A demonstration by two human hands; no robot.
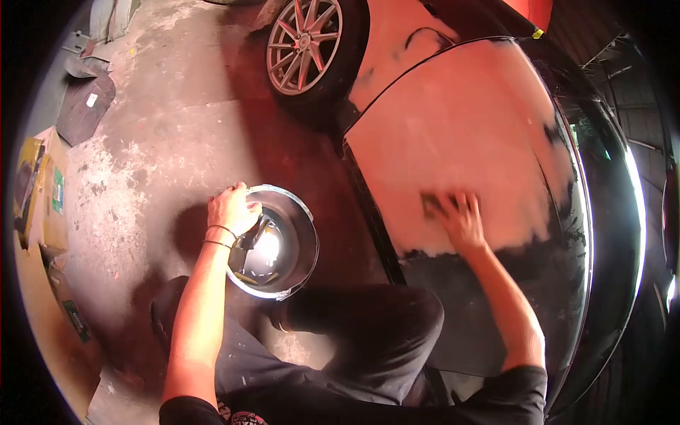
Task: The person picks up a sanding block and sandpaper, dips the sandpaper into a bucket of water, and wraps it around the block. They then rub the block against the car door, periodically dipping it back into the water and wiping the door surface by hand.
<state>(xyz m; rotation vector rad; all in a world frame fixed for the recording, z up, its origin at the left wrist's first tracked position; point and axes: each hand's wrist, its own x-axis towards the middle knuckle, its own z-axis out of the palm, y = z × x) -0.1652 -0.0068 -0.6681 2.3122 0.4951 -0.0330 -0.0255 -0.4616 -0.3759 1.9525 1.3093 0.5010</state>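
Note:
My left hand (pixel 232 209) is closed on the near-left rim of a round bucket (pixel 306 219), its fingers curled over the edge. Dark liquid (pixel 266 256) lies in the bucket and mirrors a bright light. My right hand (pixel 464 221) rests on a car door (pixel 453 134), fingers around a small dark olive-brown piece of sandpaper (pixel 430 205); motion blurs both slightly. Most of the door is a dull pinkish filler colour, while its lower part and edges are black and patchy.
A spoked wheel (pixel 303 44) stands beyond the door. Cardboard boxes (pixel 53 205) and a dark car part (pixel 86 106) lie along the left side. My bent legs (pixel 368 340) are below the bucket on a stained concrete floor (pixel 163 113).

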